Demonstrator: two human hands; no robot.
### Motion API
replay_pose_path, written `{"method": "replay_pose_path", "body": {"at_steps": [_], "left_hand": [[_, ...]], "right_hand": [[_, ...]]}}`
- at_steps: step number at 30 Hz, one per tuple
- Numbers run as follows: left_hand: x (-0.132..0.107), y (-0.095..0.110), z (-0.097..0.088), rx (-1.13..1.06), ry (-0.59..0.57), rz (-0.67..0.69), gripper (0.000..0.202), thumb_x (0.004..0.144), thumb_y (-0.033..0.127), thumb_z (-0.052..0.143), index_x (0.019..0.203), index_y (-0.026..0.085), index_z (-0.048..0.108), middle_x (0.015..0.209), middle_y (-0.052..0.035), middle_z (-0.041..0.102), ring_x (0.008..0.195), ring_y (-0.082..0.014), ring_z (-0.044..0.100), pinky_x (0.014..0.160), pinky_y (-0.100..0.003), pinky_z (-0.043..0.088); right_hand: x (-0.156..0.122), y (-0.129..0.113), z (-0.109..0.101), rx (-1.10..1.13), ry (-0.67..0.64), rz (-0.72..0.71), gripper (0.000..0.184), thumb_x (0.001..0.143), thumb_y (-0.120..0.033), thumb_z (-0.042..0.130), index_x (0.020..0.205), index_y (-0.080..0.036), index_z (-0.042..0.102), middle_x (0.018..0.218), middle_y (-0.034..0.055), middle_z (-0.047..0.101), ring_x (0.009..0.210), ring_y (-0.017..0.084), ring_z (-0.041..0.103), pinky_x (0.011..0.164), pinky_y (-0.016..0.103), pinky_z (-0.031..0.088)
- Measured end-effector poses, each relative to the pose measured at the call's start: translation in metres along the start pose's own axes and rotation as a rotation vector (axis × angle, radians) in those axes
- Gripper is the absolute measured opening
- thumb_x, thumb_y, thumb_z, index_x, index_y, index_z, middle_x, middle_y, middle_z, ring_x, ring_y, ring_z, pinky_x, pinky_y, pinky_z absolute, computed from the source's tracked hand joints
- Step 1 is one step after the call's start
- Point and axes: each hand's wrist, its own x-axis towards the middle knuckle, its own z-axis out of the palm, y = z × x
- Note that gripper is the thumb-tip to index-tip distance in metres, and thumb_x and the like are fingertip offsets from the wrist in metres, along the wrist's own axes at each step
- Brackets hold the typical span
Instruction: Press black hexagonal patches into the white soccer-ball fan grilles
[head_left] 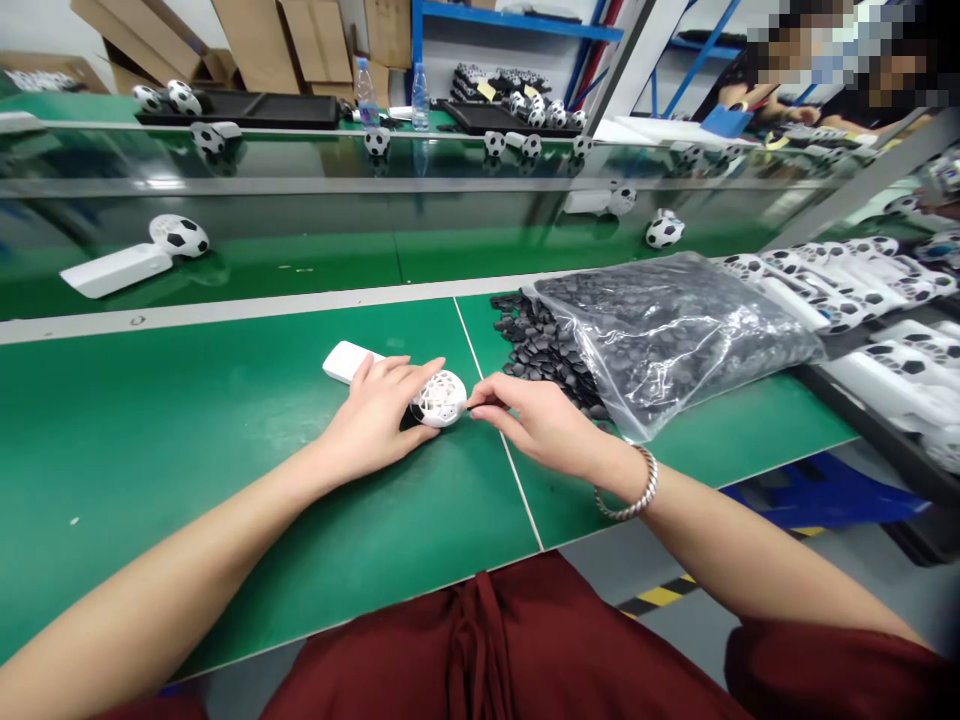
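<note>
On the green table, a white plastic piece with a round football-patterned head (pixel 441 400) and a flat white handle (pixel 347 362) lies under my left hand (pixel 384 412). The fingers of that hand are wrapped around the back and near side of the round head, which has an open lattice. At the head's right edge, my right hand (pixel 525 412) pinches a small black piece between thumb and forefinger. Just behind my right hand, loose black pieces (pixel 551 355) spill from a clear plastic bag (pixel 675 330) filled with more of them.
Trays of white football-patterned parts (pixel 847 285) stand at the right. Beyond the table's pale edge strip runs a shiny green surface (pixel 300 250) carrying a finished-looking football piece (pixel 178 237) and others. Bottles (pixel 366 95) and black trays (pixel 255 108) stand behind. Co-workers' hands (pixel 787 112) show far right.
</note>
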Motion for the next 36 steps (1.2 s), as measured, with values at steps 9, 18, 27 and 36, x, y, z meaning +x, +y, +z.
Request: {"method": "replay_pose_path", "body": {"at_steps": [9,18,27,36], "left_hand": [[0.0,0.0,0.001,-0.039,0.023,-0.007,0.073,0.073,0.056,0.056,0.134,0.024,0.033,0.127,-0.0064,0.05,0.124,-0.0301,0.033,0.103,-0.055,0.015],[0.001,0.002,0.001,-0.093,0.072,-0.041,0.063,0.073,0.052,0.057,0.127,0.023,0.044,0.123,-0.0036,0.056,0.121,-0.0289,0.036,0.103,-0.053,0.018],[0.002,0.005,0.003,-0.225,0.177,-0.027,0.054,0.07,0.038,0.064,0.119,0.016,0.053,0.109,-0.0092,0.058,0.104,-0.0241,0.047,0.09,-0.04,0.04],[0.002,0.005,0.005,-0.171,0.083,-0.02,0.068,0.066,0.054,0.064,0.121,0.016,0.049,0.118,-0.0113,0.053,0.116,-0.0287,0.041,0.098,-0.046,0.034]], "right_hand": [[0.006,0.004,0.021,0.24,0.109,0.031,0.003,0.081,-0.017,0.057,0.08,-0.016,0.06,0.077,0.0006,0.061,0.071,0.011,0.054,0.069,0.024,0.044],[0.012,0.013,0.028,0.261,0.167,0.047,0.014,0.073,-0.022,0.066,0.083,-0.019,0.056,0.104,0.0048,0.053,0.105,0.017,0.049,0.087,0.032,0.043],[0.014,0.011,0.039,0.465,0.13,0.182,0.035,0.074,-0.026,0.064,0.102,-0.019,0.045,0.109,0.0065,0.055,0.097,0.018,0.055,0.062,0.025,0.05],[0.005,0.049,-0.008,0.209,0.289,0.193,0.015,0.077,-0.024,0.06,0.09,-0.017,0.059,0.09,0.0039,0.061,0.076,0.012,0.057,0.066,0.026,0.048]]}}
